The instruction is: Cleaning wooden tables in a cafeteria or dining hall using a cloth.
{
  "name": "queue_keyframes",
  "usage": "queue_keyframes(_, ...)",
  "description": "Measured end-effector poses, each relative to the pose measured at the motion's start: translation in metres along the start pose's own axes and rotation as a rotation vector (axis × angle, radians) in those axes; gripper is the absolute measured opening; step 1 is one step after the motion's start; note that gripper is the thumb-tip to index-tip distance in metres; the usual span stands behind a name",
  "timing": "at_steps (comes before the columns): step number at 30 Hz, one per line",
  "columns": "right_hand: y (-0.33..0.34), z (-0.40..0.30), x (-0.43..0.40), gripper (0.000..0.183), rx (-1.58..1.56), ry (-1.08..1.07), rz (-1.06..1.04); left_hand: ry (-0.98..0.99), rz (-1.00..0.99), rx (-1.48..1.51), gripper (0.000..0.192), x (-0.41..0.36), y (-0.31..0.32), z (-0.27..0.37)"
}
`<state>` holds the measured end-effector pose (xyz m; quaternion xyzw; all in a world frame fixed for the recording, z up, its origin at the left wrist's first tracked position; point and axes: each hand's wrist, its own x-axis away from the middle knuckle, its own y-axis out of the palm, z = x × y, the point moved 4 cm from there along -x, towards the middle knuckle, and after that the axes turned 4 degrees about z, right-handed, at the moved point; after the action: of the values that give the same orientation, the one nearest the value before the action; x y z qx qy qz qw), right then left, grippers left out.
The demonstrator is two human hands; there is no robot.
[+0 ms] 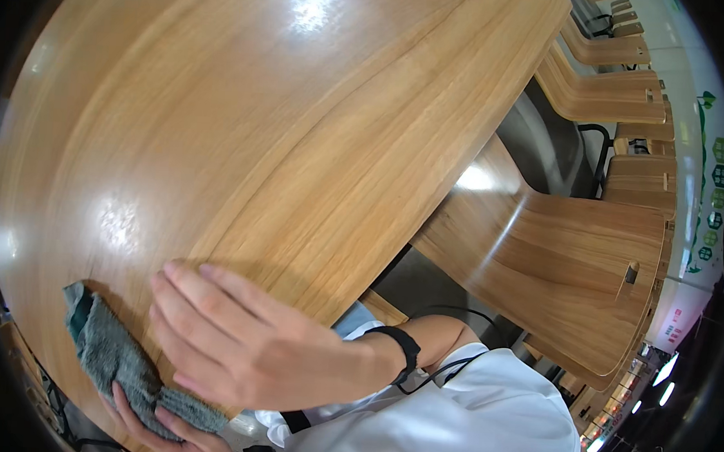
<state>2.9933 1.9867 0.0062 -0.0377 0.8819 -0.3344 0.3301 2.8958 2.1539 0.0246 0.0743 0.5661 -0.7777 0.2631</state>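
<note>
A folded grey terry cloth (119, 348) with a dark green patch at its far end lies along the edge of the wood-grain table (268, 135), at the lower left. My left hand (173, 428), partly cut off by the bottom of the picture, grips the near part of the cloth, with fingers over it. To the right of the cloth, my right hand (239, 336) is over the tabletop with its back up, its fingers loosely bent and nothing seen in them; its palm is hidden. A black band (399, 344) circles the right wrist.
A bent-wood chair (557, 254) stands close against the table's right edge. More wooden chairs (614, 95) line up beyond it at the upper right, over a grey floor. A white wall panel with green printed signs (711, 183) runs along the far right. A black cord hangs near my right arm.
</note>
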Motion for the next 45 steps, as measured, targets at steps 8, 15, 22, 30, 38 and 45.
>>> queue_keyframes(8,-0.001,-0.004,0.001,0.035,0.098,-0.011,-0.074,0.026,0.044,-0.11,0.048,-0.004,0.001,0.011)
queue_keyframes(15,0.005,-0.004,-0.001,0.035,0.046,-0.043,-0.099,-0.069,0.044,-0.072,0.049,-0.003,0.002,0.014)
queue_keyframes(22,0.002,-0.003,-0.005,0.031,-0.014,-0.04,-0.059,-0.109,0.006,-0.139,0.055,0.007,-0.011,-0.001)
queue_keyframes(30,-0.01,-0.003,-0.005,0.034,0.164,-0.115,-0.174,-0.216,-0.003,-0.06,0.058,0.011,0.029,0.009)
queue_keyframes(38,-0.024,0.0,-0.02,0.029,0.096,-0.159,-0.419,-0.146,-0.033,-0.09,0.058,-0.005,0.035,0.016)
queue_keyframes(45,-0.01,-0.005,-0.002,0.064,0.279,-0.248,-0.302,-0.076,-0.045,-0.061,0.058,-0.01,0.033,0.019)
